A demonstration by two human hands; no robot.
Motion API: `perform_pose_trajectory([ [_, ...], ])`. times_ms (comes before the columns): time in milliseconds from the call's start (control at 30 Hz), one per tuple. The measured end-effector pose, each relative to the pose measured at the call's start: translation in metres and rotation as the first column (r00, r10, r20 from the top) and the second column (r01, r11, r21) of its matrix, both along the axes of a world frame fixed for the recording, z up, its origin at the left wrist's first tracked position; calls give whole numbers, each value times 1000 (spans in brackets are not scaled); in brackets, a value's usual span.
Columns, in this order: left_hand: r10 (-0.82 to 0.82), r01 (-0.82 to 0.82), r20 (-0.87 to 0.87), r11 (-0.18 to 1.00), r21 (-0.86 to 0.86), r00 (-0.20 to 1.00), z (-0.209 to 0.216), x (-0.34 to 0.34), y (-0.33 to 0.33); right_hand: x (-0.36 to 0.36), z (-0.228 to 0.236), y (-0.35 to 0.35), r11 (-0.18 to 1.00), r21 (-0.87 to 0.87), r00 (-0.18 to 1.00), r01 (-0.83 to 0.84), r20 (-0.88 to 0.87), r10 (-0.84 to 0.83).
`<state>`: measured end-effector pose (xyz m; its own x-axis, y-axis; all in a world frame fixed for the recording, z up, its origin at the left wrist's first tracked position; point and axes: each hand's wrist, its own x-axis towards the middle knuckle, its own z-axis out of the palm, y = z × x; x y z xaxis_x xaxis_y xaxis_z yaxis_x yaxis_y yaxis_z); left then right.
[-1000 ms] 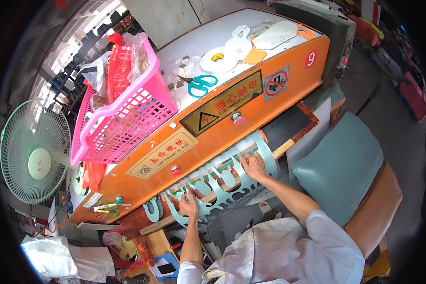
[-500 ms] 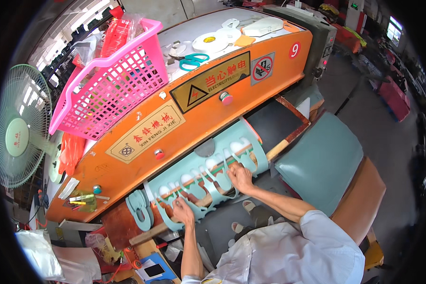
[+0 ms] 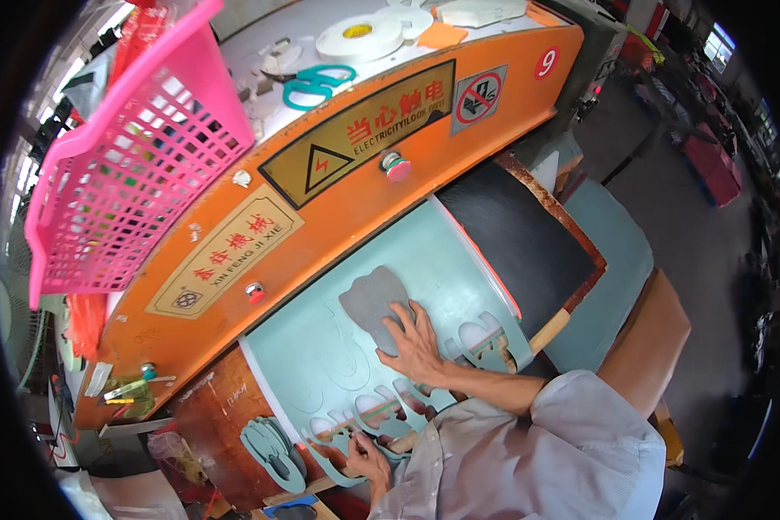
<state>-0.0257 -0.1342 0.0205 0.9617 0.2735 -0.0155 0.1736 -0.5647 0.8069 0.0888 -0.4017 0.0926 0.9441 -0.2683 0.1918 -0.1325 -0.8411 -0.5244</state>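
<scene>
A pale teal sheet (image 3: 299, 334), leather-like, lies on the bed of the orange machine, with a row of cut-out openings along its near edge. My right hand (image 3: 416, 347) rests on it with fingers spread, the fingertips on a dark grey irregular patch (image 3: 373, 299). At the near edge, my left hand (image 3: 370, 459) has its fingers closed on the cut strip of the sheet, left of centre. Faint curved outlines show on the sheet between the hands and the machine. Left of the sheet sits a small stack of teal curved pieces (image 3: 273, 451).
The orange machine front (image 3: 338, 221) spans the far side, with push buttons (image 3: 396, 166). On its top are teal scissors (image 3: 319, 85), tape rolls (image 3: 360, 36) and a pink basket (image 3: 139, 165). A black board (image 3: 524, 234) and draped teal material (image 3: 607, 251) are at the right.
The sheet has come toward me, showing more uncut surface and the whole grey patch. My right hand has left the near edge for the patch. The view has shifted closer to the machine.
</scene>
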Motion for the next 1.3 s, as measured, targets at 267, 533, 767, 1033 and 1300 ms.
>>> perform_pose_trajectory([
  [267,-9,13,-83,999,49,997,-11,-46,13,-47,14,-91,397,917,997,-46,67,-39],
  [533,-62,64,-88,998,21,994,5,-31,7,-38,3,-127,992,114,988,60,137,-75],
  [767,65,-65,37,998,10,997,10,39,-24,39,8,-134,998,35,981,50,185,-55],
  [1033,91,-105,177,992,76,980,-3,126,-38,96,80,-172,978,208,791,21,594,-144],
  [1300,13,-45,237,991,128,971,24,222,-43,111,120,-195,957,221,866,-189,496,56],
])
